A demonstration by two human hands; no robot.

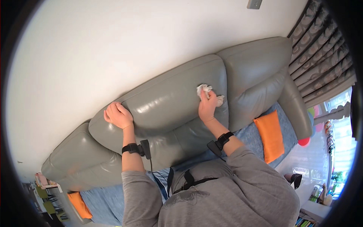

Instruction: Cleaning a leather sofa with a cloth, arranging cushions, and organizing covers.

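A grey leather sofa (177,90) stretches across the view against the wall. My right hand (208,105) is closed on a crumpled white cloth (204,89) that sticks out on both sides of the fingers. It presses the cloth against the right part of the middle backrest. Over at the left, my left hand (119,115) rests on the top edge of that same backrest, its fingers curled over the rim. Both wrists carry black straps with small devices.
Blue covers (247,142) lie on the seat, with an orange cushion (269,136) at the right and another orange cushion (79,205) at the left. A white wall (113,49) rises behind the backrest. Patterned curtains (321,53) hang at the right, near balloons (303,142).
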